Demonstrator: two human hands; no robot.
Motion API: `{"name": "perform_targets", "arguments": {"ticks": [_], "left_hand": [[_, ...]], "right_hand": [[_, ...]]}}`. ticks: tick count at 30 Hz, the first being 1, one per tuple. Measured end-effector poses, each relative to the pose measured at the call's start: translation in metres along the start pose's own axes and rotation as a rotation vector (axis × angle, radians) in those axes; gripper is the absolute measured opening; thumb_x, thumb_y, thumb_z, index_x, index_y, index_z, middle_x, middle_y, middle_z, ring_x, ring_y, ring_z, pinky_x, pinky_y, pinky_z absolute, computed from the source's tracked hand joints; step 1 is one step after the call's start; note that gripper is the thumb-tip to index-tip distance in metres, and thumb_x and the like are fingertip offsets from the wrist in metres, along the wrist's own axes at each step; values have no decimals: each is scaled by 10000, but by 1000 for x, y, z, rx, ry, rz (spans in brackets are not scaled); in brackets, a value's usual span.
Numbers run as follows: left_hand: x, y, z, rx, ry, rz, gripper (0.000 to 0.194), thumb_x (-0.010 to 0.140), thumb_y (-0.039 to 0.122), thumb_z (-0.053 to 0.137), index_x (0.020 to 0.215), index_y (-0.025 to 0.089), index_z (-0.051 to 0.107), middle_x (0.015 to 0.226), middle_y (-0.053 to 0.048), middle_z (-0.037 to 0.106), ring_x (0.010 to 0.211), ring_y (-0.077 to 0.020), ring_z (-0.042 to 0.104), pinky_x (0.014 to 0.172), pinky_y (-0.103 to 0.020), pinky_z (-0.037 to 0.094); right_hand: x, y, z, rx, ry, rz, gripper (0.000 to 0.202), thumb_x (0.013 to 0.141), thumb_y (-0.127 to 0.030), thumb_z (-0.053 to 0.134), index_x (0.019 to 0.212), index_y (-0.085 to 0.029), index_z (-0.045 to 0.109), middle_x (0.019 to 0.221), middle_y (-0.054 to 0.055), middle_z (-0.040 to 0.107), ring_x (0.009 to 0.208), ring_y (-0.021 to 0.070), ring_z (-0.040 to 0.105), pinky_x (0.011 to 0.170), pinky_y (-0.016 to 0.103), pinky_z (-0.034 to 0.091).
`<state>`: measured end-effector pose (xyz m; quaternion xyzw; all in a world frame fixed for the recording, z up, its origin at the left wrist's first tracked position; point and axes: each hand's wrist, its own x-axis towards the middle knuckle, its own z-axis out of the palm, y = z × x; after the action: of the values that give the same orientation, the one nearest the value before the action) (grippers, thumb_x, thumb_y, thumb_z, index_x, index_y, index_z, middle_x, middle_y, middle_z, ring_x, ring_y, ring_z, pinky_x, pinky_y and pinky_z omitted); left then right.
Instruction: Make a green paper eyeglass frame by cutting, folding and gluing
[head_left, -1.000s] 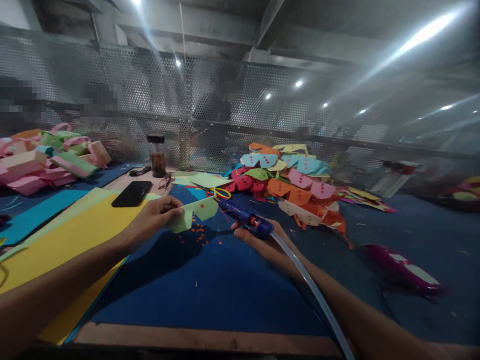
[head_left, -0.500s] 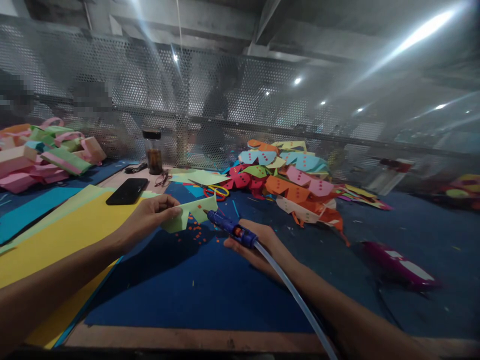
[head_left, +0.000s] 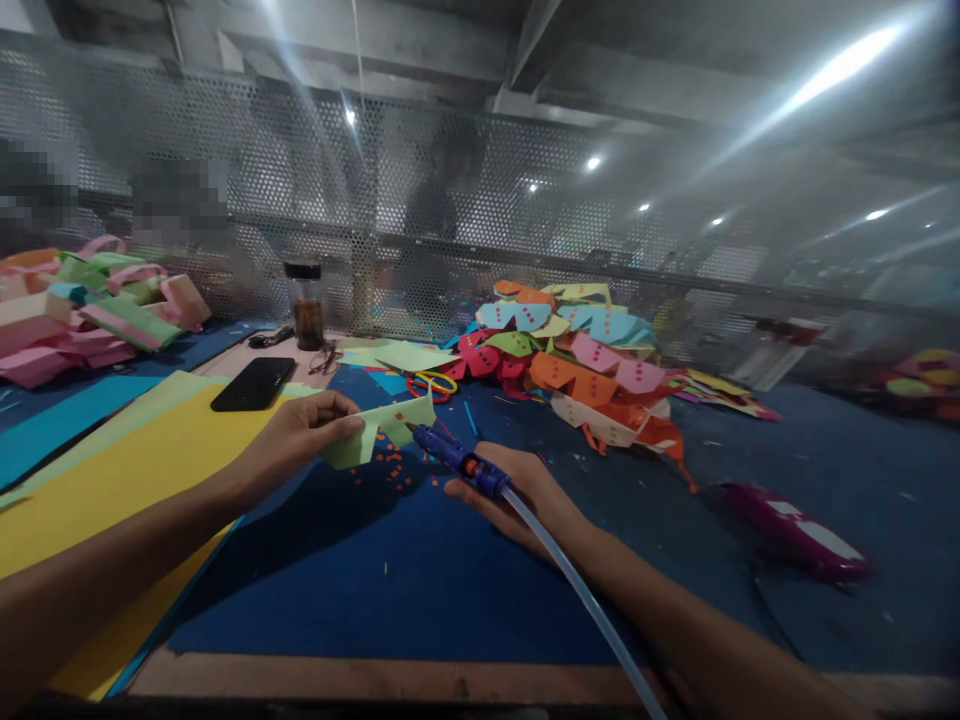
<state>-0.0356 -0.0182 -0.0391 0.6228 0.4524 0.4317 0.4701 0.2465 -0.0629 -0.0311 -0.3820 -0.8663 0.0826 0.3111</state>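
My left hand (head_left: 326,425) pinches the left end of a pale green paper cutout (head_left: 352,447), raised above the blue table covering (head_left: 390,590). An orange piece shows on the cutout's face. My right hand (head_left: 517,490) is wrapped round a blue hot glue gun (head_left: 457,458) with a long clear glue stick (head_left: 577,590) trailing from its back. The nozzle points left at the cutout's right part; whether it touches the paper I cannot tell. Small orange paper bits (head_left: 394,470) lie scattered below the cutout.
Red and yellow-handled scissors (head_left: 442,385) lie behind the cutout. Folded paper pieces (head_left: 592,370) are heaped at back right. Yellow sheets (head_left: 150,470), a black phone (head_left: 253,384) and a lidded jar (head_left: 306,310) sit left. A purple device (head_left: 799,533) with a cord lies right.
The glue gun and my right hand have shifted very slightly left. My left hand and the cutout stay almost where they were.
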Motion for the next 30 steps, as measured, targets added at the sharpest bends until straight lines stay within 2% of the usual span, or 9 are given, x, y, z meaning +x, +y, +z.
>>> {"name": "perform_targets", "arguments": {"ticks": [8,20,30], "left_hand": [[0,2,3,5,2,-8,390,738,510,770,836,156,642,676,4,649,594,-125,576,539,-227,402],[-2,8,5,7,18,-31,336,721,460,772,805,161,644,651,3,645,563,-126,559,519,-232,385],[1,0,1,-8,-6,-28,298,770,443,755,827,170,652,664,14,642,571,-110,545,525,-220,370]], "right_hand": [[-2,7,3,-7,6,-23,339,953,-384,587,695,-201,465,668,-28,485,565,100,449,536,228,302],[-2,6,4,15,-18,-7,391,961,-480,552,701,-194,494,682,-10,526,583,107,453,567,233,341],[-3,7,4,17,-20,-12,356,961,-430,564,705,-196,486,682,-20,511,573,101,436,558,227,324]]}}
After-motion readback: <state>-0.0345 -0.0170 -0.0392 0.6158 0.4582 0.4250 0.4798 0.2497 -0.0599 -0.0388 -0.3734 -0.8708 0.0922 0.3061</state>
